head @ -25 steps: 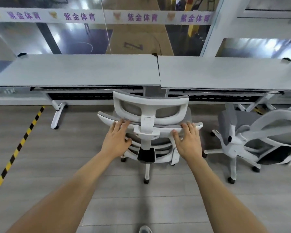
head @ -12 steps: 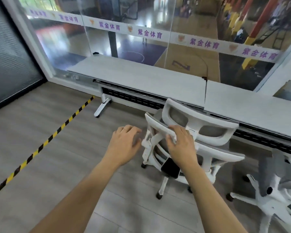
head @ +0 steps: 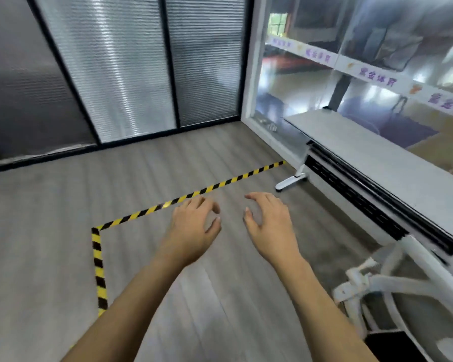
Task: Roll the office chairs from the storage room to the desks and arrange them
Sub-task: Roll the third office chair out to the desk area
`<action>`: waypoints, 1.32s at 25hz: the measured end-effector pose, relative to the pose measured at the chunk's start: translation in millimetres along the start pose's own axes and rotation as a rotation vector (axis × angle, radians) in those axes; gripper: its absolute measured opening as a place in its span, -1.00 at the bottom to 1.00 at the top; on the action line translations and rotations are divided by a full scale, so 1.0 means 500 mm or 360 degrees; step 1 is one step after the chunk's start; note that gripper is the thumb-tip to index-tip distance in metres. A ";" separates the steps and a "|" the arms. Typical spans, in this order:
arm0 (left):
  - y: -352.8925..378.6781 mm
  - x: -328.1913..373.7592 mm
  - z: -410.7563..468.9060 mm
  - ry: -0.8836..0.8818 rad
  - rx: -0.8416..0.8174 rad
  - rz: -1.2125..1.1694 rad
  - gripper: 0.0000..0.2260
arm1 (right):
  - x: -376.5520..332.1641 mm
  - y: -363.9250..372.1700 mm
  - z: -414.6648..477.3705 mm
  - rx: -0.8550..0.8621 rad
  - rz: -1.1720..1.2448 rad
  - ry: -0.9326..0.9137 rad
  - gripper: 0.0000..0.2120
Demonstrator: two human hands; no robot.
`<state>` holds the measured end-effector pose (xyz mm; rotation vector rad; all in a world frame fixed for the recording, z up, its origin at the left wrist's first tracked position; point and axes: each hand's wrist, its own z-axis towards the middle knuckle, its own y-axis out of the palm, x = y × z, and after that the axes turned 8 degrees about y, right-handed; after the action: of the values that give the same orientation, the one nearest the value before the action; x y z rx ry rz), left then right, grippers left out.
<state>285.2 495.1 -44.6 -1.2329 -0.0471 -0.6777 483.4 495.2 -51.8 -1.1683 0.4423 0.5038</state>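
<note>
Both of your hands have come off the chair (head: pixel 356 283) since half a second ago, and your view has swung left toward the frosted partition (head: pixel 131 74). Your left hand (head: pixel 194 226) and right hand (head: pixel 270 223) hang side by side above the floor, fingers loosely curled, holding nothing. The chair sits at lower right, close against the desk (head: pixel 377 158), so you probably let go because it is parked where it belongs. Striped tape (head: pixel 147 211) crosses just beyond your fingertips. Fetching another chair looks next.
</note>
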 end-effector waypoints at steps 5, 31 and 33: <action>-0.227 -0.287 -0.189 -0.0413 0.0151 0.0279 -0.58 | -0.341 0.260 0.016 -0.0292 0.0187 -0.0392 -0.69; -1.071 -1.418 -1.101 -0.2242 0.1025 0.0912 -0.74 | -1.970 1.467 -0.270 -0.1638 0.0967 -0.1761 -0.66; -1.130 -1.500 -1.196 -0.2302 0.1050 0.0922 -0.73 | -2.095 1.542 -0.337 -0.1663 0.0983 -0.1831 -0.66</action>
<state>-792.0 215.7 -66.9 -0.7866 -0.9835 0.7859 -825.5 422.6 -86.0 -1.4493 -0.5844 1.9555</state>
